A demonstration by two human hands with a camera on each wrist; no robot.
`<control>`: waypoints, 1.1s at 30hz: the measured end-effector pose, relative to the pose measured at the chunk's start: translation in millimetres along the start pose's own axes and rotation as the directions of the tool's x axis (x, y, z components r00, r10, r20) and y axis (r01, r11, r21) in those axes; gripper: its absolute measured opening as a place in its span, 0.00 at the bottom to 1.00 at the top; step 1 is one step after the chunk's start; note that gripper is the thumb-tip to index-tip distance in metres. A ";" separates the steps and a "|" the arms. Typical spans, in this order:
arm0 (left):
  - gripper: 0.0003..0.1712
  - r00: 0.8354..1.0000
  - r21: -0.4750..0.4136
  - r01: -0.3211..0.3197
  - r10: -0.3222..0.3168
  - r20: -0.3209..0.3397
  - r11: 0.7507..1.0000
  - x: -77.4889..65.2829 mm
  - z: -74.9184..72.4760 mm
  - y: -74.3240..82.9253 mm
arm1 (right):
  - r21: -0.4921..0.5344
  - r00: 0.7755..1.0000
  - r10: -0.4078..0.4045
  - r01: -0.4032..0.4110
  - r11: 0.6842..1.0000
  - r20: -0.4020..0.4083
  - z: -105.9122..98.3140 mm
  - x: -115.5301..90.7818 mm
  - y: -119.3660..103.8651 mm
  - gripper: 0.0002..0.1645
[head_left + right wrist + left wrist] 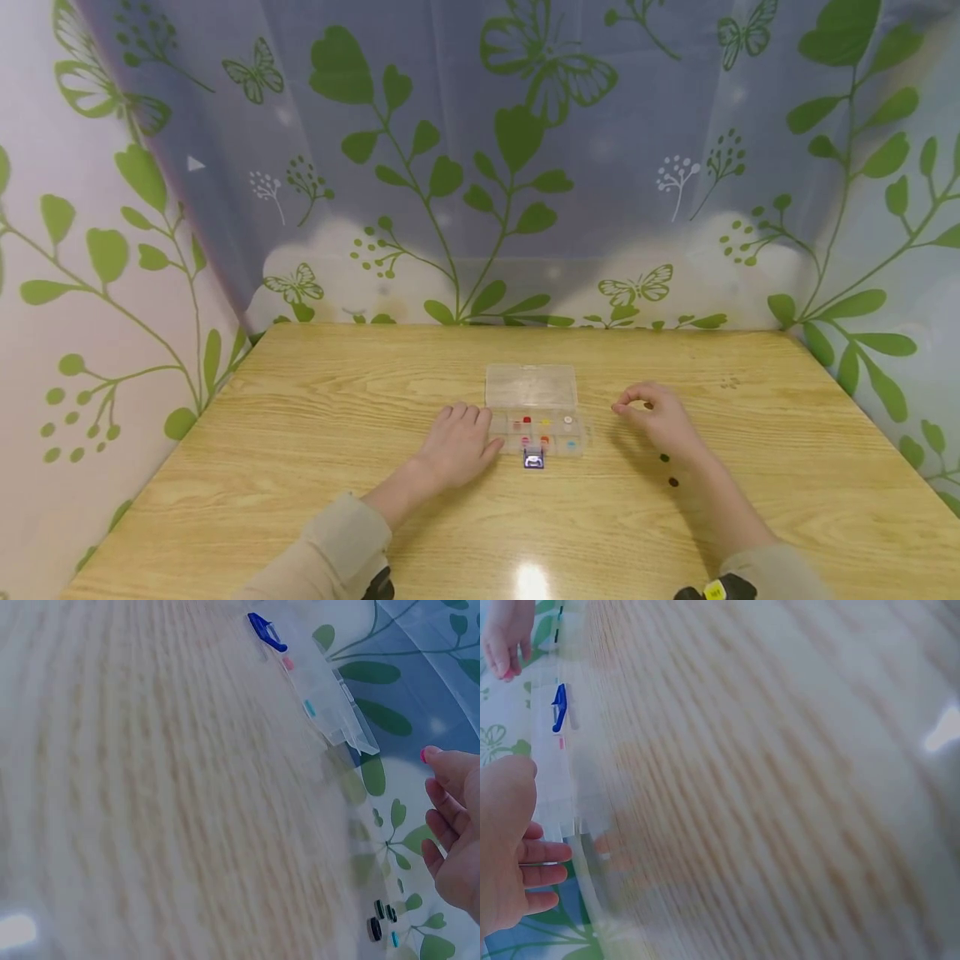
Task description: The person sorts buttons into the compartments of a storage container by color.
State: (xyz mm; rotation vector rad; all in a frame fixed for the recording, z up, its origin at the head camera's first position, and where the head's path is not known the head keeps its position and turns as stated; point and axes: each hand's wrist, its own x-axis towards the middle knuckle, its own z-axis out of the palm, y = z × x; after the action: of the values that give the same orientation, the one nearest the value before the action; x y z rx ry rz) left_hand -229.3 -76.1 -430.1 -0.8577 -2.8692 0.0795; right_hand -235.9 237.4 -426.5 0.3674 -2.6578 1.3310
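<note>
A clear plastic compartment box (504,447) stands on the table with its lid (531,387) raised at the back. Small coloured buttons (567,421) lie in several of its compartments. My left hand (459,446) rests against the box's left end, fingers extended and thumb by the near corner. To the right of the box, my right hand (663,423) is held above the table. Its thumb and a fingertip pinch a small pink button (424,755); the other fingers are loosely bent. A blue clip (533,458) sits at the box's front edge.
Dark buttons (673,482) lie on the wooden table (337,367) below and beside the right hand. A small teal button (394,939) shows near them in the right wrist view. Patterned cloth (450,250) hangs behind the table and along both sides.
</note>
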 end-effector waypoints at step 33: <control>0.28 1.000 0.007 0.008 -0.008 0.016 1.000 0.8 -0.3 -0.8 | 0.051 0.995 -0.067 0.063 0.997 0.080 51.3 13.8 -40.1 0.05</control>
State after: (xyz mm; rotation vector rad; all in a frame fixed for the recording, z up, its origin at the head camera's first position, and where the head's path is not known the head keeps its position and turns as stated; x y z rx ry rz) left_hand -230.3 -76.3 -429.6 -0.8477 -2.8857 0.0965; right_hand -239.0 170.9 -423.1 0.5209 -2.6570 1.3913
